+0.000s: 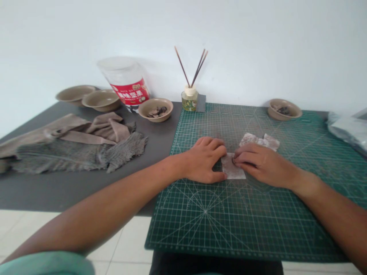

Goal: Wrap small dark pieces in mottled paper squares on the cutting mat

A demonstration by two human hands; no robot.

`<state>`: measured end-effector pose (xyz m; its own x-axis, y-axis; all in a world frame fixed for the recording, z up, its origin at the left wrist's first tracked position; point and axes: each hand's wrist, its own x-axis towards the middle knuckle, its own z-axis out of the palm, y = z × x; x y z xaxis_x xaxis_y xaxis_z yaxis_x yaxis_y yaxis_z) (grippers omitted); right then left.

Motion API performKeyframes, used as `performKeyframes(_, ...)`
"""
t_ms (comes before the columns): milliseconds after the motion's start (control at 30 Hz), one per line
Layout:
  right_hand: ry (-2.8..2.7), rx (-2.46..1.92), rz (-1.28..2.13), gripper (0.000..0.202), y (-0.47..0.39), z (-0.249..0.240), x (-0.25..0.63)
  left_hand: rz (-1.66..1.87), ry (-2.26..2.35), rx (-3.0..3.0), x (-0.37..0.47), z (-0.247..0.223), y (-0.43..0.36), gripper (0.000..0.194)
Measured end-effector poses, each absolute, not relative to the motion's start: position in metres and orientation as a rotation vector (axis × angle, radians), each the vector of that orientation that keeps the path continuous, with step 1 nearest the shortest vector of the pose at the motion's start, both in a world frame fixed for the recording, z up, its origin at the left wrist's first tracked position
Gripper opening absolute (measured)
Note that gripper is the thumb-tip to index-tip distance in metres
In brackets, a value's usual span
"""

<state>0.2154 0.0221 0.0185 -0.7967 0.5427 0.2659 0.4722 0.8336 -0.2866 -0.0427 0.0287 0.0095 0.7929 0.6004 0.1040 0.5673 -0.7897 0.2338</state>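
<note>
A small whitish sheet (pixel 234 173) with brownish smudges lies flat on the green cutting mat (pixel 206 225). My left hand (pixel 205 160) rests at the sheet's left edge, thumb and fingers apart, the thumb touching its lower corner. Over the sheet's right part, my right hand (pixel 262 164) has its fingertips pinched together against the surface. Whatever sits in that pinch is mostly hidden; only a small dark edge shows. Just behind my right hand is a crumpled, brown-stained white tissue or cloth (pixel 271 142).
Bowls with small brown and dark pieces stand at the back right (pixel 298 113) and left of the mat (pixel 156 119). Two more bowls (pixel 101 105), a plastic tub (pixel 130 89), a reed diffuser (pixel 189 100), grey-brown cloths (pixel 80 149) and a plastic bag (pixel 351 128) surround the work.
</note>
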Motion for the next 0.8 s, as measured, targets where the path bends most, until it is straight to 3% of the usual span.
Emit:
performKeyframes(333, -2.698, -0.86, 0.366, 0.019, 0.02, 0.018, 0.204, 0.247, 0.927, 2.788, -0.042, 0.011, 0.028, 0.057)
performKeyframes(500, -2.737, -0.767, 0.64, 0.016, 0.014, 0.02, 0.205, 0.243, 0.934, 2.779, -0.041, 0.011, 0.028, 0.057)
performKeyframes(667, -2.669, -0.905, 0.493, 0.017, 0.023, 0.02, 0.209, 0.247, 0.937, 2.779, -0.041, 0.011, 0.028, 0.057)
performKeyframes(800, -2.746, -0.897, 0.662, 0.016, 0.024, 0.025, 0.213, 0.224, 0.941, 2.766, -0.041, 0.012, 0.028, 0.059)
